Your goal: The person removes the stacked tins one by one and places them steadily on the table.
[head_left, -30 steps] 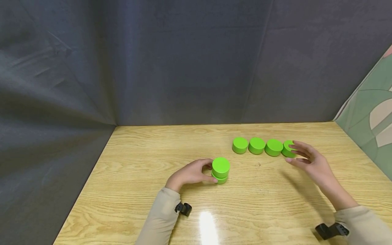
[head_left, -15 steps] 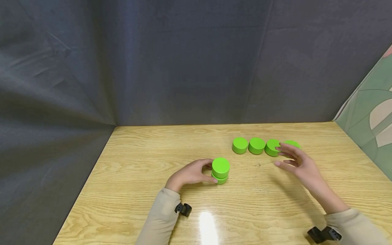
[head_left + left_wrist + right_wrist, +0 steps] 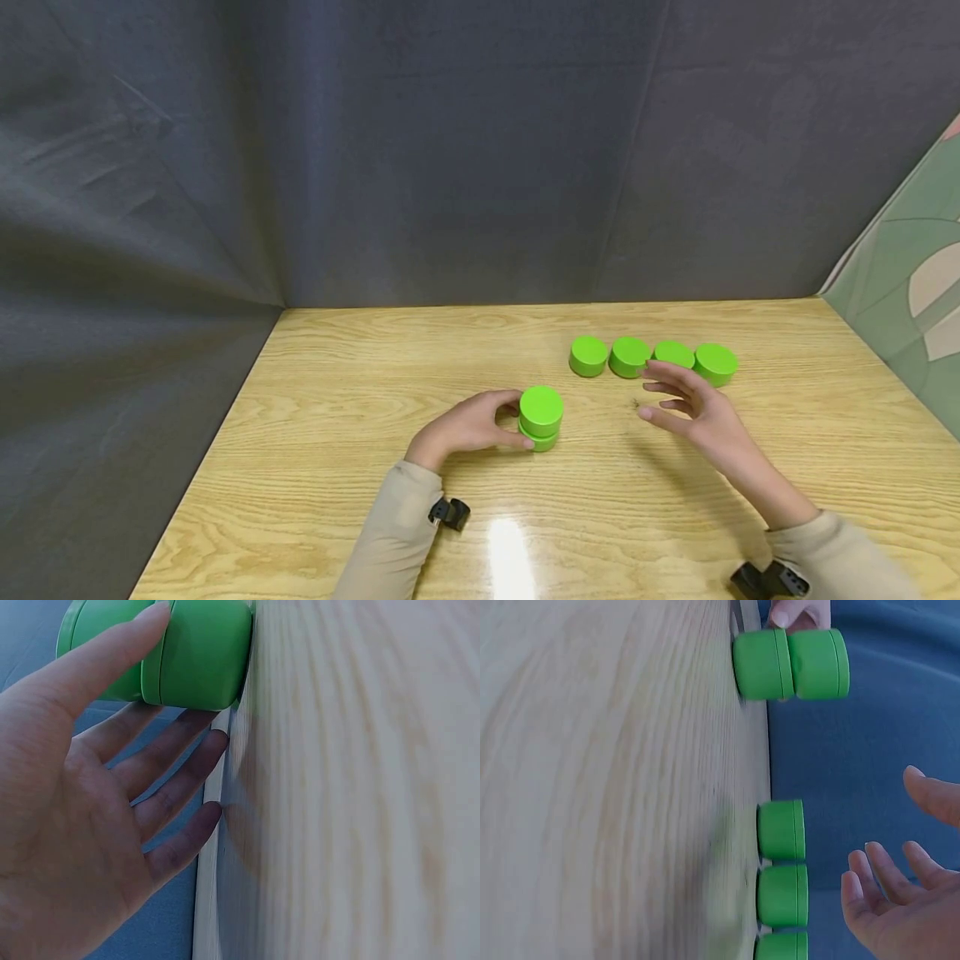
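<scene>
Two small round green lidded containers stand stacked on the wooden table, the upper one [image 3: 541, 407] on the lower one [image 3: 543, 442]. My left hand [image 3: 468, 422] holds the stack from its left side. In the left wrist view the thumb lies across the lower container [image 3: 202, 664], index and middle fingertips reach behind it, and the other fingers are spread. My right hand [image 3: 703, 417] hovers over the table right of the stack, fingers apart and holding nothing. Behind it, several matching containers [image 3: 588, 357] stand in a row, partly covered by the hand in the head view.
A dark grey cloth [image 3: 450, 150] hangs behind the table [image 3: 360, 358] and along its left side. At the right edge is a green patterned panel [image 3: 907, 250]. Each forearm wears a beige sleeve and a black wrist camera [image 3: 452, 512].
My right hand has moved left, from the right end of the container row towards the stack, uncovering the rightmost container. The left hand and the stack have stayed put.
</scene>
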Action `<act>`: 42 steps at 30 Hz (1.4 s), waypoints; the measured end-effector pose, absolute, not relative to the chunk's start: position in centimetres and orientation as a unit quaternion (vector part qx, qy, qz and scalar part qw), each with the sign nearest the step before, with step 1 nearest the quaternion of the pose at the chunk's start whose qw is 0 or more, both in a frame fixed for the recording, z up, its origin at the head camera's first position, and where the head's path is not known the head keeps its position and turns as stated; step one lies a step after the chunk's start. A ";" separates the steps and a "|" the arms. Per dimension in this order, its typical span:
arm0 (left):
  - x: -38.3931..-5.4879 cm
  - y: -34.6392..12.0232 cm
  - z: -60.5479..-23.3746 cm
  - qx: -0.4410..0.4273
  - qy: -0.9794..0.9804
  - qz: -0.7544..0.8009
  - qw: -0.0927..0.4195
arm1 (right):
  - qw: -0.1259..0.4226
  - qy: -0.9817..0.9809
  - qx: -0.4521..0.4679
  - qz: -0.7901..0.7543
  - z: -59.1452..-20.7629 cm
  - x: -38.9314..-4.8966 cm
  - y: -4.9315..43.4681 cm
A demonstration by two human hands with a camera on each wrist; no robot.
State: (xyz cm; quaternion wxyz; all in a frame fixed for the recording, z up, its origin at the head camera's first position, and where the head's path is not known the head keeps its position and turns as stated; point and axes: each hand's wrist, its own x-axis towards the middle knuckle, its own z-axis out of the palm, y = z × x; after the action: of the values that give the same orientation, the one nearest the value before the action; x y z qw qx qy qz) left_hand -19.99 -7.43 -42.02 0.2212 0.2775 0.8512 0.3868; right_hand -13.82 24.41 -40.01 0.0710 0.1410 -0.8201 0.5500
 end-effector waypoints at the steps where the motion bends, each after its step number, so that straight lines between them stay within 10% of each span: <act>1: -20.0 -7.4 -42.0 0.278 0.851 0.387 0.221 | 0.071 -0.818 0.143 0.552 -40.0 -13.8 24.2; 42: -20.3 -7.5 -42.4 0.284 0.848 0.386 0.227 | -0.009 -0.809 0.181 0.559 -40.7 -14.5 17.9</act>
State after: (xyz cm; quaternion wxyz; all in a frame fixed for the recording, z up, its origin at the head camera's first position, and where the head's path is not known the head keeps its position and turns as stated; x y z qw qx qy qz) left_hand -20.25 -7.54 -42.44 0.2268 0.2835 0.8479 0.3864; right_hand -14.49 17.93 -40.75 -0.0093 0.1809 -0.8091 0.5591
